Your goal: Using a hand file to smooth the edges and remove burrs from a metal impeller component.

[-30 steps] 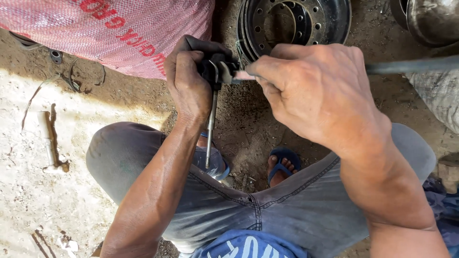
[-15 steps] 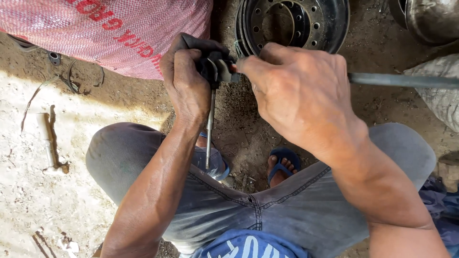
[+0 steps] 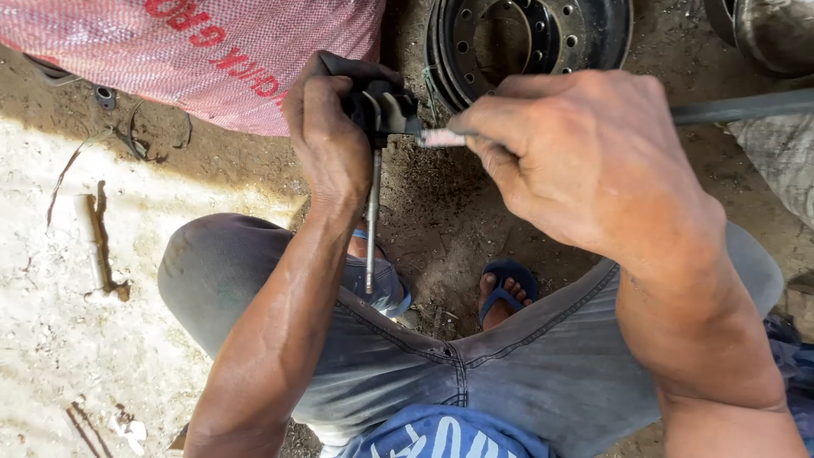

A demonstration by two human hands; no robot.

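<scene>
Bare dirt ground (image 3: 441,212) lies dark in shade at the middle and bright in sunlight at the left edge. A red woven sack (image 3: 212,51) fills the top left corner. A black wheel rim (image 3: 543,38) rests at the top edge, with grey cloth (image 3: 784,161) at the right edge.

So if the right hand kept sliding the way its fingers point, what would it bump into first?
Probably the black metal part that the left hand grips; the right hand points leftward at it, a thin pale piece already bridging the gap.

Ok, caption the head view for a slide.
Squatting person's left hand grips a dark metal part; right hand holds a rod against it.
</scene>
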